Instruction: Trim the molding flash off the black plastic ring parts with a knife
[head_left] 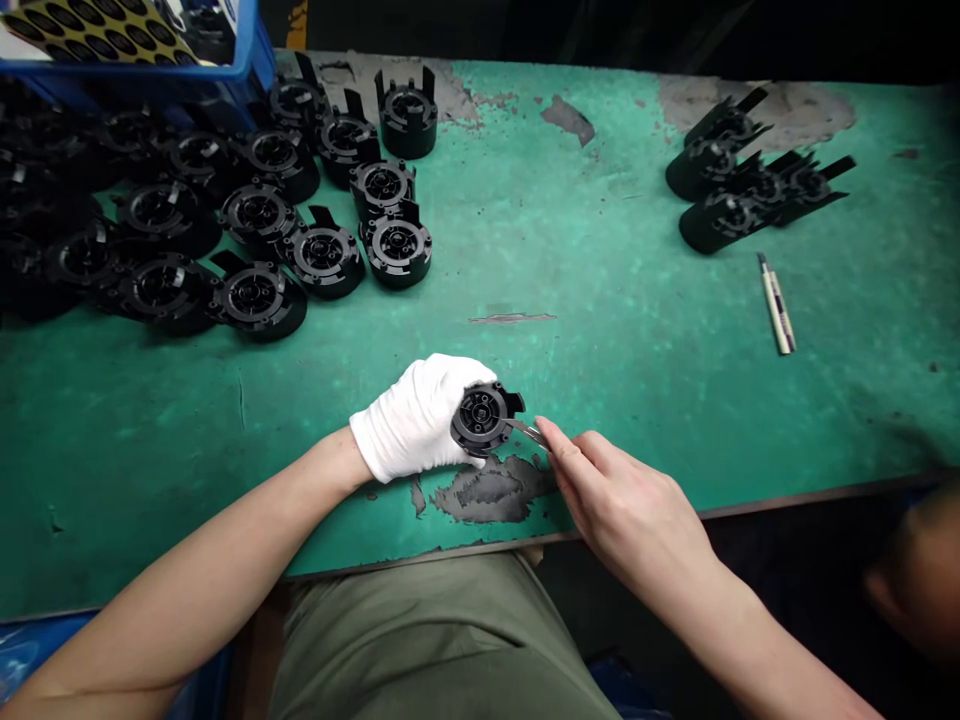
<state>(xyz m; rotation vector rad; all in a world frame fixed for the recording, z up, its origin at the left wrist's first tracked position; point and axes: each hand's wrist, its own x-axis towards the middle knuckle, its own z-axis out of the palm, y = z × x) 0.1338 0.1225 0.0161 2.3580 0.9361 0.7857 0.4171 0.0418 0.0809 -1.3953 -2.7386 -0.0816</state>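
Observation:
My left hand [414,418], in a white glove, grips a round black plastic part [484,417] just above the near edge of the green table [600,320], its ribbed circular face turned up. My bare right hand [615,495] pinches metal tweezers [526,431] whose tips touch the right side of that part.
Many similar black round parts [255,230] crowd the table's far left. A smaller group of black parts [750,180] lies on its side at the far right. A pen-like utility knife [776,305] lies right of centre. A blue bin [135,50] with a sheet of black discs stands at top left.

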